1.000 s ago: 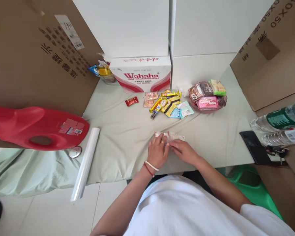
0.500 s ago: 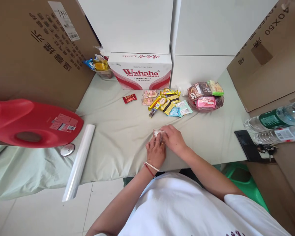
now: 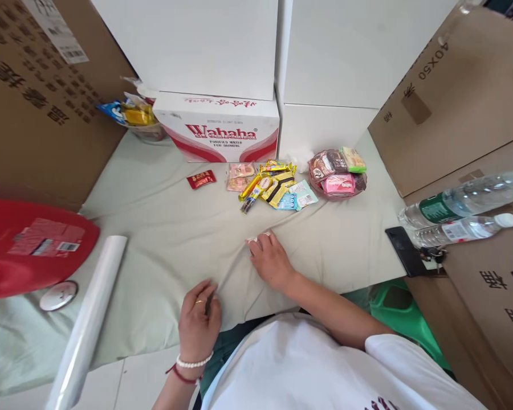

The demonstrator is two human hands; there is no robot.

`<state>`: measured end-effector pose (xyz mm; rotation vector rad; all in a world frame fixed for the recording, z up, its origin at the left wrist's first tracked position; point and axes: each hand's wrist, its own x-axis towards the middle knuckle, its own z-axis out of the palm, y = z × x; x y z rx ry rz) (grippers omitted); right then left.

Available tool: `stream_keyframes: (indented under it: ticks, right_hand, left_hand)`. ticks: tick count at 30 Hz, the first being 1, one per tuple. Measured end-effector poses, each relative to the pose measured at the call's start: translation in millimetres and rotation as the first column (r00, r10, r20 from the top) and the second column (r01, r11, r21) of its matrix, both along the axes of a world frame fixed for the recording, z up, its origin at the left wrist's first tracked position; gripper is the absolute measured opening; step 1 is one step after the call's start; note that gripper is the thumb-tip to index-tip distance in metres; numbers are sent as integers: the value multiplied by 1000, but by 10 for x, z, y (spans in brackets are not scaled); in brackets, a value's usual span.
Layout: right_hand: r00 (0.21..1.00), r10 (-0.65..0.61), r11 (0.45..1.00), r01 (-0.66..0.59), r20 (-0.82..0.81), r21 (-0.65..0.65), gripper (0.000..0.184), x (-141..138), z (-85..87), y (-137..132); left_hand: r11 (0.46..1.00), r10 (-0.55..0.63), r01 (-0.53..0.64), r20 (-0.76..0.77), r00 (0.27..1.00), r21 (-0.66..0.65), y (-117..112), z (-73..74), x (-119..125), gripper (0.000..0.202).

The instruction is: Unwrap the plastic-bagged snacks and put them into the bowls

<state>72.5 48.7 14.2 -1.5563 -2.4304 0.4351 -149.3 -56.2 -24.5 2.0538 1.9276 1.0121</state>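
My right hand [image 3: 271, 259] lies on the pale green cloth [image 3: 166, 239], its fingers closed over a small clear-wrapped packet [image 3: 255, 238] that peeks out at the fingertips. My left hand [image 3: 199, 319] sits nearer the table's front edge, fingers curled, with something small and dark between thumb and fingers that I cannot name. A roll of clear film [image 3: 89, 313] lies to the left of my left hand.
Loose snack packets [image 3: 267, 187] and a red sachet [image 3: 201, 179] lie mid-table; a dish of wrapped snacks [image 3: 337, 175] is to the right. A Wahaha box [image 3: 220, 132] and white boxes stand behind. A red jug [image 3: 29, 245], metal lid [image 3: 58, 295], black phone [image 3: 404, 250] and water bottles [image 3: 465, 205] flank the sides.
My left hand has left the packet and drawn back to the front-left. My right hand stays over the packet. The view has shifted left.
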Motion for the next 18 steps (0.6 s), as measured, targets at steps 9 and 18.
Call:
stream_keyframes:
  ticks: [9, 18]
  right_hand:
    - [903, -291, 927, 347, -316, 138, 44, 1758, 868, 691]
    - [973, -178, 980, 163, 147, 110, 33, 2700, 957, 1884]
  left_hand:
    - [995, -37, 53, -172, 984, 89, 84, -73, 148, 23]
    - [993, -12, 37, -219, 976, 108, 68, -41, 208, 26]
